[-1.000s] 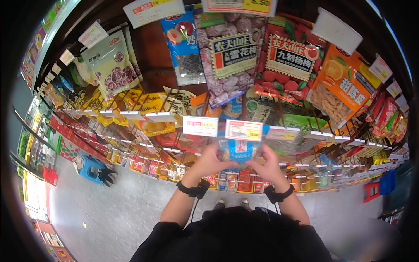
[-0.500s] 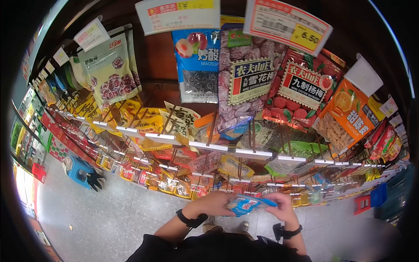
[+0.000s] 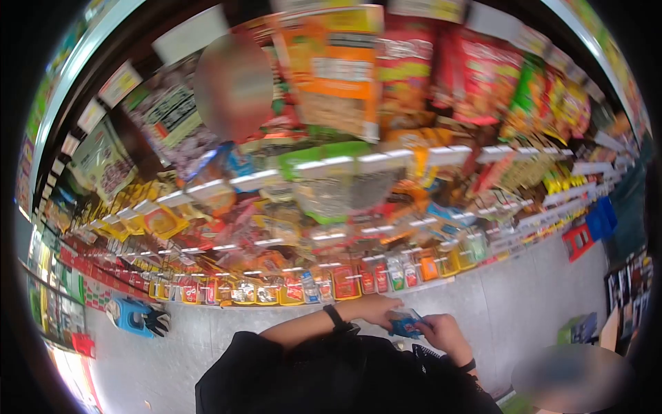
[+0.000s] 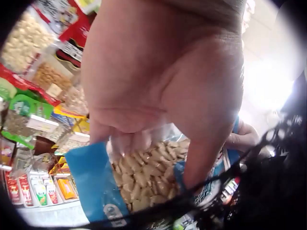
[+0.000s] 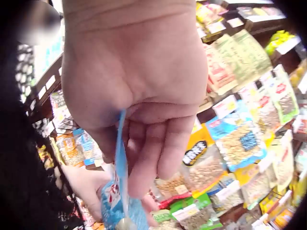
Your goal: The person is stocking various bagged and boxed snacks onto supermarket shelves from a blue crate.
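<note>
A small blue snack bag (image 3: 403,323) is held between my two hands in front of my body. My left hand (image 3: 374,310) grips one side of it. In the left wrist view the bag (image 4: 93,179) has blue borders and a clear window, with pale flat kernels (image 4: 146,177) behind it. My right hand (image 3: 447,334) pinches the other end between thumb and fingers. The right wrist view shows the bag (image 5: 123,203) nearly edge-on below the right hand (image 5: 136,76), its thin blue edge rising into the grip.
Before me runs a long shelf rack with hanging snack bags, such as an orange one (image 3: 329,76), and white price tags (image 3: 338,165). Boxed goods (image 3: 346,281) line its bottom. A blue stool (image 3: 131,317) stands on the floor at left, red and blue crates (image 3: 578,241) at right.
The hands have lowered from the shelf with the blue bag, bringing it toward the body and slightly right. The head view has swung right along the rack.
</note>
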### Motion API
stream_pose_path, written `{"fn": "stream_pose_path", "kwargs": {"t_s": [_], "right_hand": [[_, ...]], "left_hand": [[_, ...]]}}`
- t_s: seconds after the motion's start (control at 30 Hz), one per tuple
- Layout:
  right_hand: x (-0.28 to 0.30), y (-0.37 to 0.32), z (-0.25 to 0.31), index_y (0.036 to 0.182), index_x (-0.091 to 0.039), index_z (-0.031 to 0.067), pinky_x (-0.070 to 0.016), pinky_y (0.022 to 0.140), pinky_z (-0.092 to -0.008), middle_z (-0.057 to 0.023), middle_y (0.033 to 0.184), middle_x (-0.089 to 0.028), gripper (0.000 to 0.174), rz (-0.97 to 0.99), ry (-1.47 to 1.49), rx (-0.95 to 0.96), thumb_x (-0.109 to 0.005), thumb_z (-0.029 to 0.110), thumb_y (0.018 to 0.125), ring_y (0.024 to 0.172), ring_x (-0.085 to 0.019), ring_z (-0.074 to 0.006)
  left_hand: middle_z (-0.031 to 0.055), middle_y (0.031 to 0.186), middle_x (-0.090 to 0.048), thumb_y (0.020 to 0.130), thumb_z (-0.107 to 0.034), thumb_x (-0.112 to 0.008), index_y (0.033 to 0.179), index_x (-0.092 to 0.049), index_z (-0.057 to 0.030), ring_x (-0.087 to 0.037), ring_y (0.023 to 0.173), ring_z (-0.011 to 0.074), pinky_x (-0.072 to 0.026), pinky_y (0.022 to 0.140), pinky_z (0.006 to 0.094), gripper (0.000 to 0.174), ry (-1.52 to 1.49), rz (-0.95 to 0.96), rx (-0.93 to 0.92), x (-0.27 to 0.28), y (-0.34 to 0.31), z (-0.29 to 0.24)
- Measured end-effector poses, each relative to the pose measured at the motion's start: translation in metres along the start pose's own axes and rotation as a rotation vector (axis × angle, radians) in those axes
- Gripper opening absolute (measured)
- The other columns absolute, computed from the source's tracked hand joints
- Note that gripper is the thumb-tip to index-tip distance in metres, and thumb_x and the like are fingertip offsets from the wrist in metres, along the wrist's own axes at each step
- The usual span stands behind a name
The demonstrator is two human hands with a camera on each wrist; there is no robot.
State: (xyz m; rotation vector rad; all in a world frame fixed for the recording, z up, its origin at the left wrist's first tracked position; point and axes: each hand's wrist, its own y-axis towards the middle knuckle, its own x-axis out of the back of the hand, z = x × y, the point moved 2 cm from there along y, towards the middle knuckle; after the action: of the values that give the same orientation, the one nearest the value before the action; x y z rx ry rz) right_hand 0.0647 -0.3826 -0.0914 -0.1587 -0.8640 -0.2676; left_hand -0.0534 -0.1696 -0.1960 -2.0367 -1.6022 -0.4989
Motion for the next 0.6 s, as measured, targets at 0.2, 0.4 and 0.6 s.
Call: {"fn": "stream_pose_path", "kwargs": {"t_s": [0.2, 0.4, 0.6], "right_hand": [[-0.011, -0.165, -0.152, 0.072, -0.073, 0.0050, -0.0533, 0.062, -0.0509, -0.0201, 0.066, -0.066, 0.033, -0.254, -0.112, -0.426, -0.070, 0.032, 0.089, 0.066, -0.067, -0.0417], [-0.038, -0.283, -0.267, 0.084, -0.078, 0.0050, -0.0561, 0.078, -0.0517, -0.0192, 0.081, -0.072, 0.035, 0.036, -0.220, -1.109, -0.070, 0.039, 0.080, 0.084, -0.072, -0.0415], [-0.045, -0.346, -0.360, 0.080, -0.079, 0.0081, -0.0572, 0.073, -0.0491, -0.0173, 0.081, -0.073, 0.038, 0.117, -0.068, -0.950, -0.075, 0.045, 0.076, 0.080, -0.072, -0.0384]], "left_hand": [[0.0198, 0.132, -0.064, 0.087, -0.036, -0.076, 0.143, -0.050, -0.0025, -0.063, 0.120, 0.0363, -0.0507, 0.101, 0.0443, 0.070, 0.125, 0.018, -0.024, -0.036, 0.159, -0.111], [0.0188, 0.134, -0.064, 0.090, -0.037, -0.072, 0.142, -0.051, -0.0027, -0.063, 0.119, 0.0362, -0.0507, 0.100, 0.0442, 0.066, 0.146, 0.280, -0.103, -0.079, 0.263, -0.176], [0.0190, 0.125, -0.067, 0.091, -0.040, -0.071, 0.137, -0.056, -0.0041, -0.065, 0.114, 0.0376, -0.0523, 0.095, 0.0450, 0.061, 0.297, 0.489, 0.058, -0.098, 0.341, -0.154]]}}
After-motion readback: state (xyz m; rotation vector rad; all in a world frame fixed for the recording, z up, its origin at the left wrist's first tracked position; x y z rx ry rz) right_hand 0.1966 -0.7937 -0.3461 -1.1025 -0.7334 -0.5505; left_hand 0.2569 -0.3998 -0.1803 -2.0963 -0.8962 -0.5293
